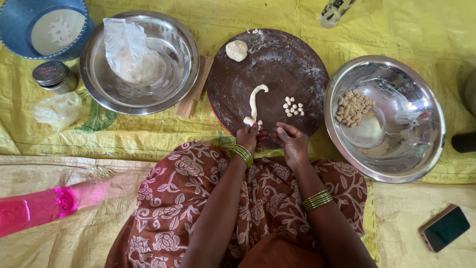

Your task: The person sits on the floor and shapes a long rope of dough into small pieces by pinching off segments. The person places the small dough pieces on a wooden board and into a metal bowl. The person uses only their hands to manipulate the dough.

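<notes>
Yellow printed sacking covers the floor where you sit. On the round wooden board [277, 74], your left hand [246, 137] pinches the near end of a dough rope [254, 101]; your right hand [292, 141] rests curled beside it, holding nothing visible. A small cluster of cut pieces [293, 106] lies done, more fill the right steel bowl [426, 99], while the rope and a dough ball [236, 50] remain. A round dark-lidded tin [53, 75] stands far left.
</notes>
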